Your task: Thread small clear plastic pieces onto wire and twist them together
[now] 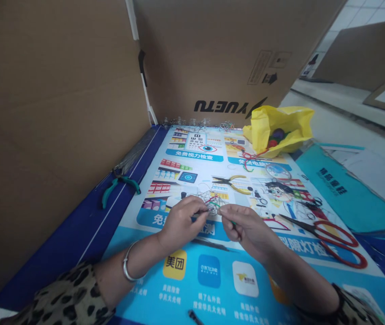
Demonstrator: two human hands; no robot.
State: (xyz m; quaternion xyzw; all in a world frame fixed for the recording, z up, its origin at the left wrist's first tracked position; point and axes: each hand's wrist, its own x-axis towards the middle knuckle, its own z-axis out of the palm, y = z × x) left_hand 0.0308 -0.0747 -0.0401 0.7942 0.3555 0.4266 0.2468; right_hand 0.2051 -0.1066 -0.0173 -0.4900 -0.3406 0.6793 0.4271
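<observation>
A loose tangle of thin silvery wire [217, 195] with red and green strands sits between my two hands, over the printed sheet. My left hand [184, 223] pinches the near left side of the tangle between thumb and fingertips. From the right, my right hand [246, 225] closes thumb and forefinger on a green strand [217, 205], part of which is hidden by the fingers. Just beyond the tangle lie yellow-handled pliers [233, 183]. Large red-handled scissors [327, 237] rest to the right of my right hand.
Teal-handled pliers [120, 187] lie left beside a bundle of straight wires [136, 151]. A yellow bag [282, 122] holds dark and red items. Several wire pieces [202, 123] line the back against a tall cardboard wall [192, 58]. Small black scissors [310, 204] lie at right.
</observation>
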